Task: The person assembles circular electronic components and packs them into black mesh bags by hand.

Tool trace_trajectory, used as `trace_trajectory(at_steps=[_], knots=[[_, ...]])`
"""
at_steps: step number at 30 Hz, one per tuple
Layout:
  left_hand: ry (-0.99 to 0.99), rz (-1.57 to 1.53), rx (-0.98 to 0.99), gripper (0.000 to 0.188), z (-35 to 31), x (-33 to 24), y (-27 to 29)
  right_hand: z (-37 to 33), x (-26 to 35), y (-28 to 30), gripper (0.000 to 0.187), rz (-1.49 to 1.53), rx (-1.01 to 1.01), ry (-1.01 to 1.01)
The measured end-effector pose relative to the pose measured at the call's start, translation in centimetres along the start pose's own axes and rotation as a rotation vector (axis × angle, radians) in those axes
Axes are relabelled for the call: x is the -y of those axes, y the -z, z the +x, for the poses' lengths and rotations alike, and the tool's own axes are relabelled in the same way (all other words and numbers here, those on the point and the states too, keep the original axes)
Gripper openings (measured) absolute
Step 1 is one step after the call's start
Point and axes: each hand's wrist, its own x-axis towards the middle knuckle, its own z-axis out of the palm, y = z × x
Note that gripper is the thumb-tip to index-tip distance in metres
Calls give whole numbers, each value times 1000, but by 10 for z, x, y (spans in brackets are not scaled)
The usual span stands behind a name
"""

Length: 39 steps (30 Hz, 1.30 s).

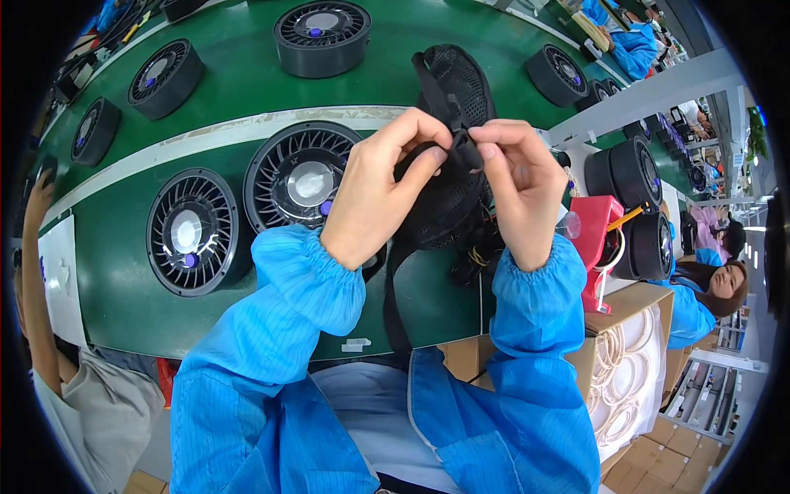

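A black mesh item with webbing straps (462, 78), perhaps a bag or harness, is in front of me above the green table. My left hand (374, 185) pinches a black strap (466, 153) from the left, thumb against curled fingers. From the right, my right hand (522, 177) grips the same strap between thumb and fingers, and the two hands nearly meet. A long loose strap (397, 300) hangs toward the table's front edge. Left of my hands lie two round black fan units (186, 233) with slatted faces and purple knobs; my left wrist partly covers the nearer-to-me-right one (309, 183).
More fan units (322, 41) stand on the green table (234, 53) beyond a pale strip. At right are a red holder (594, 243), stacked black units (632, 174) and a cardboard box (629, 309) of coiled cables. Another person's arm (37, 272) is at far left; others sit at right.
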Motion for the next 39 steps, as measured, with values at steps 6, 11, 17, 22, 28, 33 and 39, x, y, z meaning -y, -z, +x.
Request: trace_trajectory(at_steps=[6,11,17,22,28,33,39], knots=[[-92,221,-14,15,-1,-4,1,-2,2,-2,18,-150,39,107],[-153,162,-57,26,-5,-1,-2,1,-5,2,19,126,83,61],[-136,195,-17,29,-2,-3,-3,3,-8,8,16,-29,56,107],[-388,558,-64,30,4,-5,-9,-1,-1,-1,16,-435,-51,328],[-390,695,-83,34,15,1,-16,0,-1,-3,16,-542,-178,398],[-354,766,-76,38,20,-2,-28,-2,3,0,18,-579,-267,425],[-621,757,-166,42,24,1,-27,2,6,8,13,-343,-243,235]])
